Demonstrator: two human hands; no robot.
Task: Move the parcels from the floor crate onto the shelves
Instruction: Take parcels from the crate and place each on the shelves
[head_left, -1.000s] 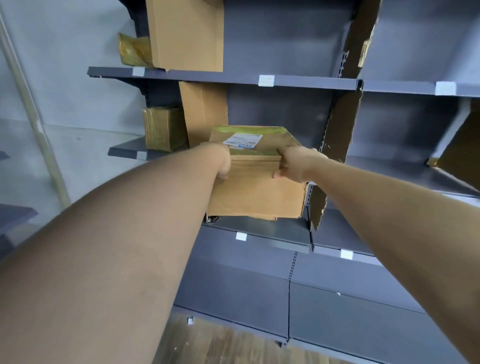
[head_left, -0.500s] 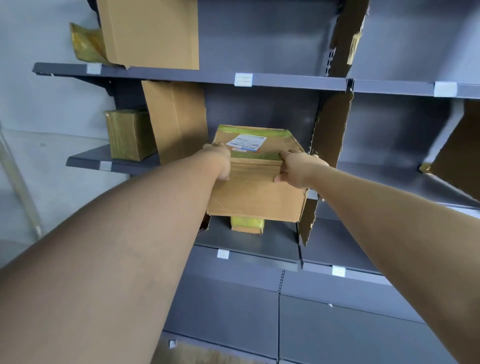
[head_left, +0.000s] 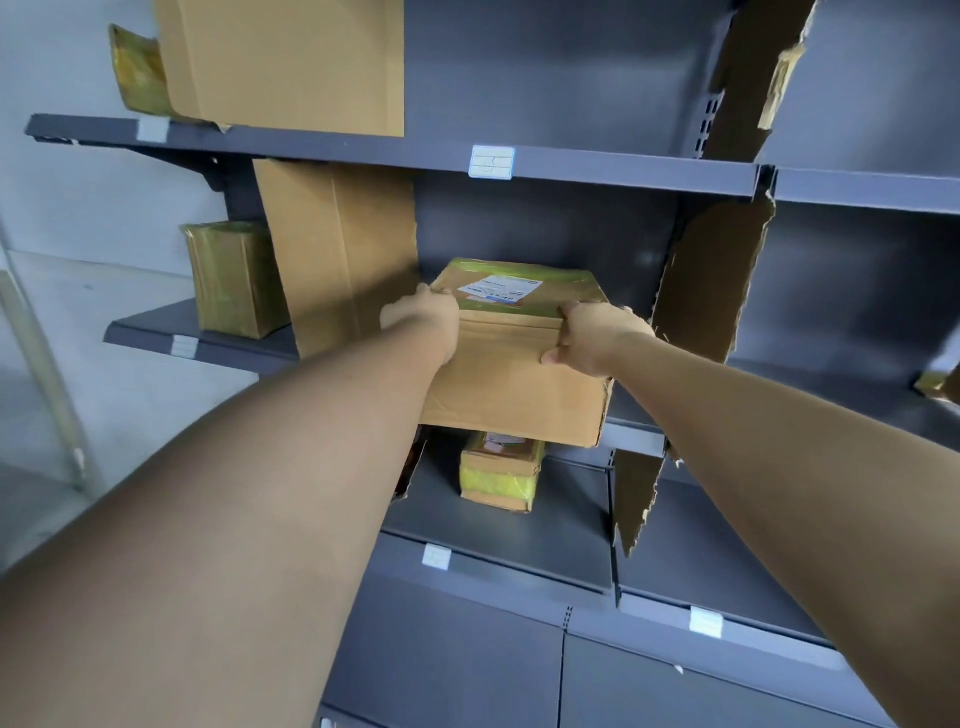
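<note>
Grey shelving (head_left: 623, 171) | left hand (head_left: 423, 322), right hand (head_left: 597, 338) both curled round cardboard parcel (head_left: 514, 384) | white label (head_left: 501, 290) unreadable

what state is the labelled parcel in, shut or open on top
Shut. The labelled parcel has a flat top with yellow-green tape and a shipping label across it. The left hand and right hand grip its top edge.

The one head-worn view looks forward and slightly down, close to the shelves (head_left: 363, 150), with the wall (head_left: 78, 208) far left.
</note>
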